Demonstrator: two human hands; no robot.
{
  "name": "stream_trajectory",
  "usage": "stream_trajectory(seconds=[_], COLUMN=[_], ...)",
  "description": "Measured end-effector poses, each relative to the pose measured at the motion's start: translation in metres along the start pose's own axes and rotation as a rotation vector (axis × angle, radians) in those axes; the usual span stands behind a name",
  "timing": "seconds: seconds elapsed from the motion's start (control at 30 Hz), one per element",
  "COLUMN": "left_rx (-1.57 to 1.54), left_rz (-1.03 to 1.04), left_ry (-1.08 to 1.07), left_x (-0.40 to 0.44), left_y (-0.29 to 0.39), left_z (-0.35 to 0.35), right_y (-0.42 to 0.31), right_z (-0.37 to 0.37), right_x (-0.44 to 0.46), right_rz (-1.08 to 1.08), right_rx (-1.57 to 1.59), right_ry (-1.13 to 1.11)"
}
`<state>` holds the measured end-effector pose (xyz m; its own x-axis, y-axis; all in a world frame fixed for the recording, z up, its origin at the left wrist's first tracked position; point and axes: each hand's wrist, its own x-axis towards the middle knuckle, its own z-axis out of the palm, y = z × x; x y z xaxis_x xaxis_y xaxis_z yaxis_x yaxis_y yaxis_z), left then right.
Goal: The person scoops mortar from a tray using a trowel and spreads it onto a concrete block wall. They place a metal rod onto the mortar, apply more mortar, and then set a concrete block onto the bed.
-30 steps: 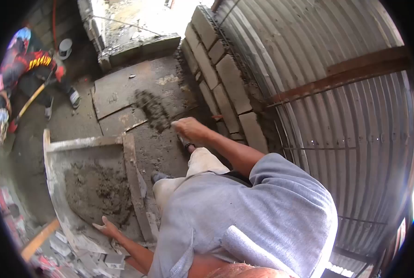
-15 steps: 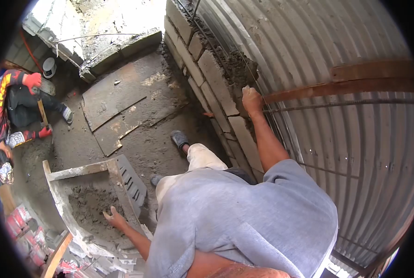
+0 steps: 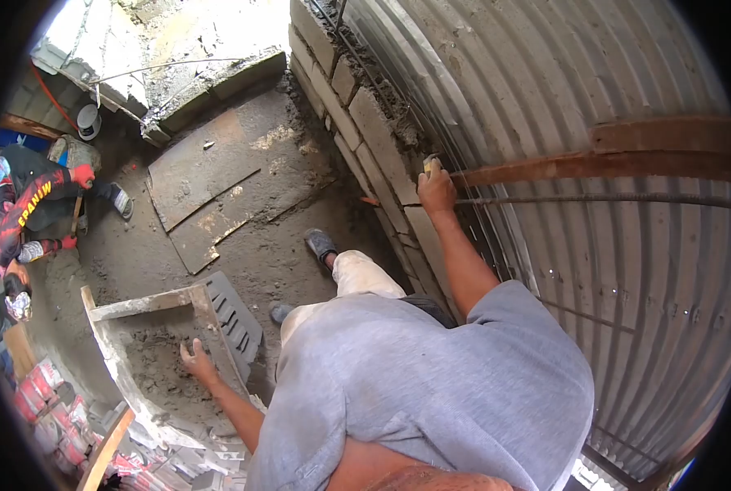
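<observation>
My right hand (image 3: 437,190) is closed around the yellowish handle of a trowel (image 3: 429,164), at the top of the block wall (image 3: 382,135) beside the metal sheets. The trowel's blade is mostly hidden. Wet mortar (image 3: 405,129) lies along the wall's top edge, around thin steel bars. My left hand (image 3: 198,363), fingers spread and holding nothing, hovers over the mortar (image 3: 157,360) in a wooden-framed box (image 3: 120,372).
Another person (image 3: 34,188) in red gloves bends at the left with a wooden-handled tool. A white bucket (image 3: 89,121) stands behind. A grey slotted plastic piece (image 3: 233,315) leans by the box. Corrugated sheets (image 3: 619,262) rise at the right; flat boards (image 3: 206,176) cover the floor.
My right hand went from above the floor, with a load of mortar, to the wall's top, where the mortar clump has since shrunk. The view has shifted, and the other person has changed posture.
</observation>
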<state>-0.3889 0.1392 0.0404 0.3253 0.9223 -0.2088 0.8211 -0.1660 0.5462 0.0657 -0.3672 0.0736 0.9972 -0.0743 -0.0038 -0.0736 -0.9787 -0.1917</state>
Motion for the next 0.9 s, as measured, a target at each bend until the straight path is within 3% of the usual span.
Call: stream_trajectory(seconds=[0.1,0.17,0.3,0.37,0.43,0.47,0.5,0.53,0.57,0.63,0.73,0.8,0.83,0.9], left_rx=[-0.095,-0.108,-0.138,-0.193,-0.147,-0.151,-0.145,-0.084,-0.030,-0.076,0.017,0.066,0.052,0.311], left_rz=[-0.032,-0.040,-0.038,-0.076,-0.146,-0.134,-0.147,-0.168,-0.213,-0.276,-0.427,-0.597,-0.636,-0.913], left_ry=[-0.013,-0.025,-0.028,0.017,-0.006,0.037,0.044,0.090,0.149,0.353,0.599,0.737,0.758,0.851], left_x=[-0.002,0.000,0.004,-0.004,-0.015,-0.011,-0.015,-0.027,-0.033,-0.059,-0.116,-0.157,-0.179,-0.217], left_y=[-0.010,-0.016,-0.019,-0.010,0.006,-0.027,-0.042,-0.038,-0.063,-0.114,-0.170,-0.203,-0.217,-0.247], left_z=[0.004,0.003,-0.002,-0.012,-0.036,-0.034,-0.040,-0.055,-0.060,-0.066,-0.083,-0.086,-0.088,-0.091], right_y=[-0.021,-0.030,0.005,0.031,0.034,0.041,0.013,-0.013,0.007,-0.097,-0.202,-0.282,-0.324,-0.411], right_z=[-0.008,-0.009,0.035,0.048,0.030,0.042,0.021,0.014,0.064,0.035,0.055,0.079,0.083,0.085], right_x=[-0.007,-0.002,-0.005,-0.035,-0.063,-0.075,-0.083,-0.096,-0.089,-0.118,-0.144,-0.161,-0.176,-0.219], right_rz=[-0.053,-0.126,-0.121,0.042,-0.146,-0.280,-0.075,-0.197,-0.166,-0.130,-0.441,-0.910,-0.992,-1.180], right_rx=[0.149,0.350,0.359,0.291,0.181,0.273,0.283,0.519,0.499,0.612,0.664,0.430,0.399,0.324], right_ry=[0.083,-0.029,-0.201,-0.188,-0.228,-0.152,-0.371,-0.342,-0.366,-0.620,-0.824,-0.811,-0.881,-0.910])
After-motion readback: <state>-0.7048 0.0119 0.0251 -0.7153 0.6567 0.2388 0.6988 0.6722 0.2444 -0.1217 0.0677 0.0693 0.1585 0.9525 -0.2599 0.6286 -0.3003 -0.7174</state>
